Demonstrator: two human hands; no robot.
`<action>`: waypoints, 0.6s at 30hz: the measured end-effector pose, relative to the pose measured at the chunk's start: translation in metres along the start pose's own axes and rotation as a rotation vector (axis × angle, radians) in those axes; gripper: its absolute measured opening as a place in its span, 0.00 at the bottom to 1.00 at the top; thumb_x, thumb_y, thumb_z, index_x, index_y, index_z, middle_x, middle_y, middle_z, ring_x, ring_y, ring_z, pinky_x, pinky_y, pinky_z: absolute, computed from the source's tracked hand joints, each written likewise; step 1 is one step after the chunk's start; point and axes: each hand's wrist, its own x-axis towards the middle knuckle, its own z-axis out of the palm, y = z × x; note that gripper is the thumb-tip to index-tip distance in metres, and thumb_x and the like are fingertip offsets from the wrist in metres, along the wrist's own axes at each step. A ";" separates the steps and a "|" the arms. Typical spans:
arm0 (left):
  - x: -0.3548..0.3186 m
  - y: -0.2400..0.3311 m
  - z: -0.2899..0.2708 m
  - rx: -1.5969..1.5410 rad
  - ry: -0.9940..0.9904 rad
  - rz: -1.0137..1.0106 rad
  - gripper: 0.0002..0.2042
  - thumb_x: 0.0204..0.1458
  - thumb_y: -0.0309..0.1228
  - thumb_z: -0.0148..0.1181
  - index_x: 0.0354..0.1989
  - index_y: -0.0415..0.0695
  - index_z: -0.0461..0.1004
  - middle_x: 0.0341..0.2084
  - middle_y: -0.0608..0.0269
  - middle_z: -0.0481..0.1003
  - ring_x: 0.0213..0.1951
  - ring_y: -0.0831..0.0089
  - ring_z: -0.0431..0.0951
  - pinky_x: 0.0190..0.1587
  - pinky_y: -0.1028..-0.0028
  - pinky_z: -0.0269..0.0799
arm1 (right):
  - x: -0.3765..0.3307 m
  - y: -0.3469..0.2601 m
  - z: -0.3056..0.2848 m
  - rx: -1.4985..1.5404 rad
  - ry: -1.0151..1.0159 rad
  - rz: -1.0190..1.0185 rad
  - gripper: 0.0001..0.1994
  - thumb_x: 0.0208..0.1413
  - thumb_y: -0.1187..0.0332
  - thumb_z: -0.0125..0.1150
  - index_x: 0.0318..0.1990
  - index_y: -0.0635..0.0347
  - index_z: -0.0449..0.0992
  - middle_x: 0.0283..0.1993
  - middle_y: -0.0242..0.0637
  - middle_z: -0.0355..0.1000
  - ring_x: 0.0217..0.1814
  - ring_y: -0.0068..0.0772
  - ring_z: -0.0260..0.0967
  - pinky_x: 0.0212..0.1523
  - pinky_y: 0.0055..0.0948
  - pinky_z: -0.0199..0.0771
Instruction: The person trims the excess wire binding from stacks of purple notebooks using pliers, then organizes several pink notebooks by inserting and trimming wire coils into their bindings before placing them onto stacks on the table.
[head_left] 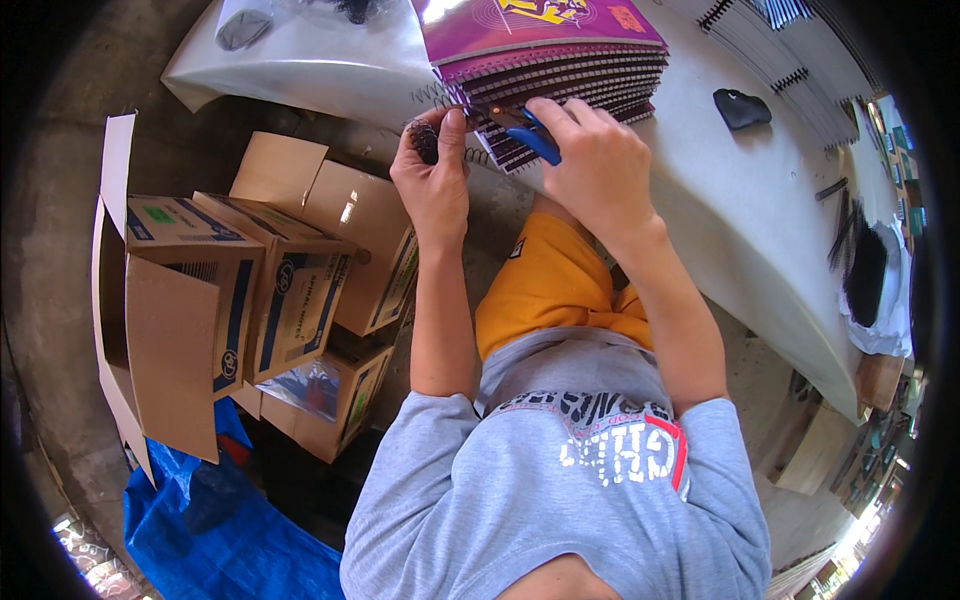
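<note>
A stack of purple spiral notebooks stands at the table's near edge, their bound edges toward me. Beside its left corner, my left hand is closed, with a clump of dark wire coil between thumb and fingers. Loose loops of thin coil stick out around those fingers, next to the notebook spines. My right hand grips blue-handled pliers in front of the stack. The tool's jaws point left toward the thumb of my left hand; whether they touch wire is too small to tell.
A white-covered table stretches across the far side and down the right. On it lie a black rounded object, more spiral-bound stacks and dark loose coils. Cardboard boxes and a blue tarp are at my left.
</note>
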 end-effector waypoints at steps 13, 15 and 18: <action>0.000 0.013 -0.002 -0.024 -0.036 -0.050 0.13 0.54 0.34 0.59 0.44 0.42 0.73 0.27 0.68 0.74 0.20 0.91 0.61 0.19 0.88 0.50 | -0.001 -0.006 -0.020 0.027 0.096 -0.008 0.23 0.38 0.64 0.67 0.47 0.48 0.73 0.43 0.28 0.70 0.49 0.30 0.65 0.50 0.41 0.56; 0.000 0.014 -0.001 -0.004 -0.042 -0.067 0.13 0.54 0.34 0.59 0.44 0.42 0.73 0.27 0.68 0.74 0.20 0.91 0.60 0.19 0.88 0.50 | 0.000 -0.006 -0.017 -0.023 0.118 -0.003 0.23 0.38 0.63 0.67 0.47 0.48 0.73 0.41 0.28 0.70 0.48 0.31 0.66 0.48 0.41 0.59; 0.002 0.014 0.000 -0.029 -0.047 -0.067 0.12 0.53 0.35 0.59 0.43 0.43 0.73 0.27 0.69 0.74 0.21 0.91 0.62 0.19 0.88 0.51 | 0.003 -0.012 -0.018 -0.047 0.101 0.007 0.23 0.37 0.62 0.68 0.46 0.48 0.73 0.39 0.28 0.70 0.47 0.30 0.67 0.45 0.41 0.61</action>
